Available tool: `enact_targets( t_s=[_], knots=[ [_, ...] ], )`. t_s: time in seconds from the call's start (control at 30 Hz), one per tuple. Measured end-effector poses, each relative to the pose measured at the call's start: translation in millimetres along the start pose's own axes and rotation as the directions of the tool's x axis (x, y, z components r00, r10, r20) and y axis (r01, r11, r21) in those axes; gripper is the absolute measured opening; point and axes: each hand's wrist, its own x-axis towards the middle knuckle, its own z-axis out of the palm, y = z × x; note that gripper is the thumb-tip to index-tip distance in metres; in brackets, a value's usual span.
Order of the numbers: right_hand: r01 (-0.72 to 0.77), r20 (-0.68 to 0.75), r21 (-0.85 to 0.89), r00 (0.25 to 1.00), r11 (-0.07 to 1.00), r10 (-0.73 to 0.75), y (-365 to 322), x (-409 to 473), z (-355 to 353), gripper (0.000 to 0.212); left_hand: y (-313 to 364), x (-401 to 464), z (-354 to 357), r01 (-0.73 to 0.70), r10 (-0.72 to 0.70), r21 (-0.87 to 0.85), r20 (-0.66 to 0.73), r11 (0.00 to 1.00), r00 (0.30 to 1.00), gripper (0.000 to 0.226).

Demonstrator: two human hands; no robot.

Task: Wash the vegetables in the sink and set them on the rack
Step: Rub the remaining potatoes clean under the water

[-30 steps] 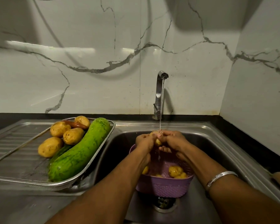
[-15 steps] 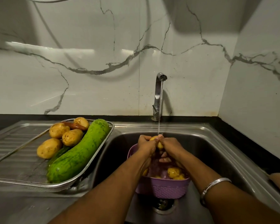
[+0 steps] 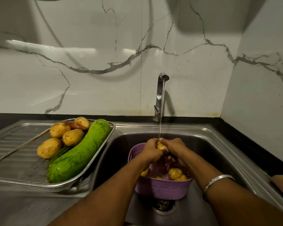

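While hands [image 3: 166, 148] hold potato [image 3: 161, 146] | tap [image 3: 161, 95] behind | basket [image 3: 163, 188] beneath

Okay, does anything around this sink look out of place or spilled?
Mostly no. The mesh rack overhangs the sink edge, and the big green gourd lies diagonally across it, crowding the potatoes.

both hands, left hand [image 3: 151, 148] and right hand [image 3: 175, 146], grip potato [image 3: 161, 146] under tap [image 3: 161, 93] stream above purple basket [image 3: 163, 188] in sink [image 3: 203, 144]; gourd [image 3: 78, 154], potatoes on rack [image 3: 15, 163]
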Motion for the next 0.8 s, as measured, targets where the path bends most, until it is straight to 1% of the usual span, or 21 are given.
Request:
enact_targets(
  t_s=[0.03,0.1,0.17,0.23,0.27,0.3,0.37,0.43,0.5,0.57,0.63,0.8],
  knots=[
    [-0.012,0.036,-0.01,0.999,1.0,0.012,-1.3,1.1,-0.8,0.035,-2.3,1.9,-0.1,-0.029,0.029,0.045,0.0,0.999,1.0,0.048],
    [-0.045,0.137,0.012,0.99,0.999,0.043,-2.4,2.4,-1.7,0.032,-5.8,3.9,-1.6,-0.045,0.045,0.072,0.003,0.996,0.999,0.044],
    [-0.102,0.234,0.121,0.97,0.987,0.072,-2.0,1.0,-3.0,0.028,-7.1,2.8,-4.1,-0.039,0.04,0.066,-0.007,0.997,0.999,0.042],
    [-0.134,0.274,0.209,0.959,0.969,0.074,-0.2,-1.7,-4.4,0.026,-11.0,4.6,-6.8,-0.046,0.046,0.055,-0.011,0.997,0.999,0.045],
    [-0.127,0.278,0.215,0.959,0.968,0.065,0.4,-2.6,-5.3,0.027,-12.2,5.1,-7.1,-0.056,0.057,0.044,-0.019,0.997,0.998,0.049],
    [-0.107,0.252,0.186,0.966,0.977,0.058,-0.3,-3.8,-5.8,0.029,-12.7,5.4,-7.6,-0.068,0.07,0.037,-0.039,0.997,0.997,0.051],
    [-0.056,0.167,0.144,0.985,0.988,0.031,-2.9,-7.4,-6.1,0.029,-10.6,4.7,-8.4,-0.113,0.117,0.053,-0.079,0.992,0.99,0.05],
    [-0.038,0.087,0.185,0.996,0.982,0.023,-3.3,-6.6,-5.2,0.029,-8.1,3.1,-8.2,-0.149,0.155,0.084,-0.08,0.985,0.985,0.052],
    [-0.028,0.055,0.212,0.998,0.977,0.016,-4.0,-4.5,-4.1,0.031,-6.9,2.9,-7.7,-0.171,0.179,0.096,-0.086,0.981,0.98,0.053],
    [-0.019,0.08,0.203,0.997,0.979,0.002,-4.9,-0.5,-1.0,0.03,-7.6,3.9,-9.8,-0.168,0.179,0.092,-0.119,0.981,0.977,0.053],
    [-0.001,0.134,0.177,0.991,0.984,-0.023,-6.3,0.7,-0.3,0.03,-10.4,6.4,-12.4,-0.143,0.151,0.059,-0.152,0.988,0.977,0.05],
    [-0.013,0.24,0.277,0.969,0.961,-0.056,-5.9,1.6,-4.6,0.025,-14.6,8.7,-14.3,-0.112,0.102,-0.047,-0.173,0.993,0.98,0.047]
  ],
)
